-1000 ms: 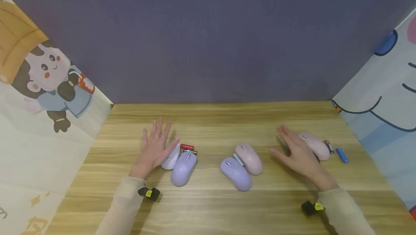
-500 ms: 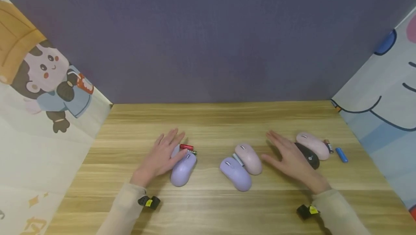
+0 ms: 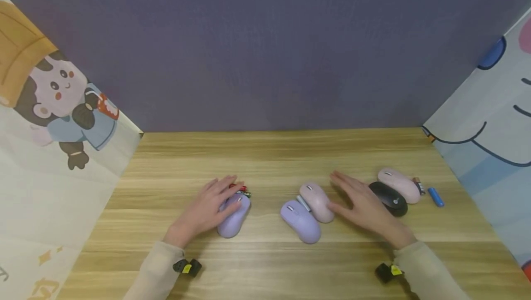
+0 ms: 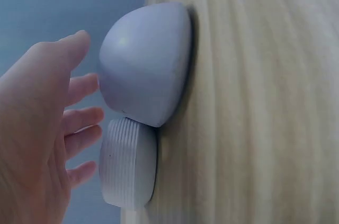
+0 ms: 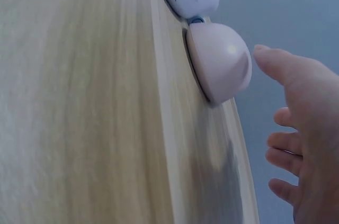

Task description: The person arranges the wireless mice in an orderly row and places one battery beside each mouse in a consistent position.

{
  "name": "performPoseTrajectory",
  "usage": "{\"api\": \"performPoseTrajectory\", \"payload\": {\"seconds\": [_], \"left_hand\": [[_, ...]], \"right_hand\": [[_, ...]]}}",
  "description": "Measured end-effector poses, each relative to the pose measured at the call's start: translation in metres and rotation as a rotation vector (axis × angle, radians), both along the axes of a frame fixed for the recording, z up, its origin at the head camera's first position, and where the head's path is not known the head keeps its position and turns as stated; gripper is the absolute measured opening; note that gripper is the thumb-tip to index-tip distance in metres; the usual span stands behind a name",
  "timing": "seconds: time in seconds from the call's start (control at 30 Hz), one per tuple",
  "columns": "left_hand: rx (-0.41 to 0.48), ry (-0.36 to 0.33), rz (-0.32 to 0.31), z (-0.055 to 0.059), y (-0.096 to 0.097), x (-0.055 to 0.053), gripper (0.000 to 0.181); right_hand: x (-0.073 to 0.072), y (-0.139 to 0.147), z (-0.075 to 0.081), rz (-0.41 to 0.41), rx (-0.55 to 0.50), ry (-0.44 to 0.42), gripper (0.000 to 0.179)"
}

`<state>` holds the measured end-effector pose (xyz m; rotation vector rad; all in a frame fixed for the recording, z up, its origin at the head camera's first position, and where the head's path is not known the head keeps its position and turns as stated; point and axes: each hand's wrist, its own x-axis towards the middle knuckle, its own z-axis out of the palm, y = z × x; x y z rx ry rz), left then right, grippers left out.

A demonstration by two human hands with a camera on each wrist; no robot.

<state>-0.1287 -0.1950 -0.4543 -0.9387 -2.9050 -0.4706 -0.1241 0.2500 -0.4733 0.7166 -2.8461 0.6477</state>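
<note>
My left hand hovers with relaxed, extended fingers beside a purple mouse, its thumb over the mouse's front. Beneath that hand, a white mouse with a ridged side shows in the left wrist view; the head view hides it. Red and green batteries lie partly covered behind the purple mouse. My right hand is held above the table, fingers extended and thumb near a pink mouse. A second purple mouse sits beside that pink one, with a pale battery between them.
Right of my right hand lie a black mouse, another pink mouse, a dark battery with a copper end and a blue battery. A dark panel closes off the back of the wooden table; printed fabric hangs at both sides.
My left hand has moved right and toward me, over the white mouse to the purple one. The right hand has shifted left, uncovering the black mouse. The mice and batteries stay put.
</note>
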Motion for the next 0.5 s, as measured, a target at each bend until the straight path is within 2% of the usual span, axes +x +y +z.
{"api": "performPoseTrajectory", "payload": {"seconds": [0.37,0.5], "left_hand": [[0.024,0.025,-0.056,-0.007,0.001,0.004,0.053],[0.034,0.053,-0.073,-0.01,0.001,0.004,0.053]], "right_hand": [[0.002,-0.009,0.0,0.031,0.014,-0.009,0.075],[0.002,-0.012,0.001,0.035,0.013,-0.015,0.075]]}}
